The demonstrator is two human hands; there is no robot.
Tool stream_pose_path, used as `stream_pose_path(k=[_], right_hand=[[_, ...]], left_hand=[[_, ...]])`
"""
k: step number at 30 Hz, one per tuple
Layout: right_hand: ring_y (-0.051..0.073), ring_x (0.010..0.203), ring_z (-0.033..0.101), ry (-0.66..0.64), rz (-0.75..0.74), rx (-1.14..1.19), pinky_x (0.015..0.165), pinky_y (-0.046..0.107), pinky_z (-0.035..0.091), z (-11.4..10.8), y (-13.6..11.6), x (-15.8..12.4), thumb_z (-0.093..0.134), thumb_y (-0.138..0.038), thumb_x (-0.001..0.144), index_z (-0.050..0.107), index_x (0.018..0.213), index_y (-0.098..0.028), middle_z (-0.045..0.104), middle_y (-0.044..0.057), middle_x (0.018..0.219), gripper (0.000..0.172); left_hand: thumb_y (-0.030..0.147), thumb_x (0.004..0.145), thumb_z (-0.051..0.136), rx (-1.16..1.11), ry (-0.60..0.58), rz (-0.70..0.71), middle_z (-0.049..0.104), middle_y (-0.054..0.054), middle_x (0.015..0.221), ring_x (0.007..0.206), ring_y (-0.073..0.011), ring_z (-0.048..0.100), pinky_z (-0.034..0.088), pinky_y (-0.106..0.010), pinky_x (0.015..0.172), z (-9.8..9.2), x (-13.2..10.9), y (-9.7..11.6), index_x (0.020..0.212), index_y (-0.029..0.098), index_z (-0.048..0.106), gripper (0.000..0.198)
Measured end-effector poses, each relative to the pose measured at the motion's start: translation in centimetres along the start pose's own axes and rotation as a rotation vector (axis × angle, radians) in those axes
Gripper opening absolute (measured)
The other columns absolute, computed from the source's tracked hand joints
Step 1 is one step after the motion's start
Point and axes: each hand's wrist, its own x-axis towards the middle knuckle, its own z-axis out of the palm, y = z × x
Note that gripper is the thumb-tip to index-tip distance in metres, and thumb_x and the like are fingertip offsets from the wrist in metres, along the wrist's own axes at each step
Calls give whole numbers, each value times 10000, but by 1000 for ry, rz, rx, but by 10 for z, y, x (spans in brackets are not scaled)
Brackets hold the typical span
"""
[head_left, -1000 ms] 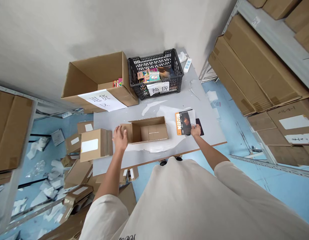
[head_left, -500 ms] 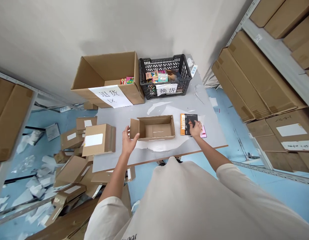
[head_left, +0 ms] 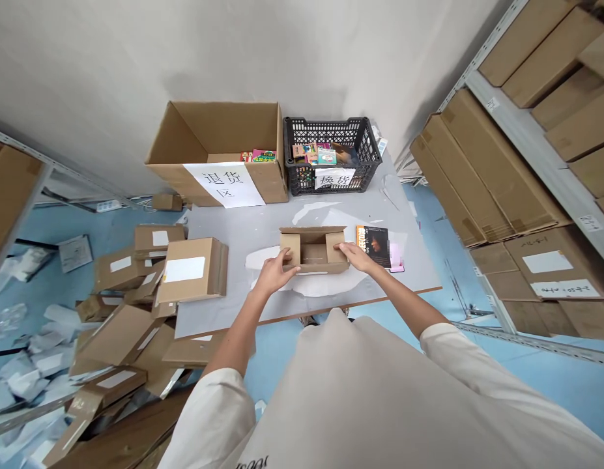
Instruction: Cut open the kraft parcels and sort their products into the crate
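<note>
A small cardboard box (head_left: 314,268) stands on the table with its top open and its two end flaps folded inward. My left hand (head_left: 276,272) grips its left end, thumb along the near side and fingers at the left flap. At the right end, my right hand (head_left: 355,256) pinches the other flap between thumb and fingers. Just right of that hand lies a dark book (head_left: 374,244) with an orange strip, partly over a pink item (head_left: 396,258). The box's inside shows only bare cardboard.
Behind stand a large carton (head_left: 177,185) with a paper sign and a black plastic crate (head_left: 294,179) holding books. Closed boxes (head_left: 187,268) sit on the table's left. Opened cartons (head_left: 118,332) pile on the floor; a loaded shelf (head_left: 497,107) rises at right.
My right hand has left the book and moved left to the box's right end. The box's end flaps have turned inward, and my left hand has shifted right with its left end.
</note>
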Motion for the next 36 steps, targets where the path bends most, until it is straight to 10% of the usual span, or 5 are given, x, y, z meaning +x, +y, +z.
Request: stream_pose_path(k=[8,12,18,36], right_hand=[[303,1142,720,222,129,-133,1055,499,599,1,18,-6,854,-512,835,671,1398,-230,678,169,1415,656],[238,907,741,43,334,87,855,423,661,16,25,-8,756,-515,925,688,1405,-240,788,112,1179,557],[221,920,750,100,211,95,906,416,667,42,12,11,695,-480,951,755,1367,-222,818,60,1032,493],[309,1175,735,86,59,25,1170,504,556,146,-55,185,698,-482,976,741,1461,-214,822,118,1282,556]], left_hand=[[352,994,679,213,257,-93,559,-257,1600,1435,-460,571,512,-584,1114,16,17,12,1542,158,554,595],[303,1066,534,251,220,-63,600,-244,1515,1387,-442,574,499,-592,1096,25,0,20,1377,191,682,362],[330,1064,548,308,146,71,623,-235,1504,1468,-432,514,415,-601,1206,24,-14,25,1517,205,644,480],[200,1023,485,321,225,-52,450,-251,1751,1654,-417,365,236,-641,1351,-47,35,-57,1694,136,477,674]])
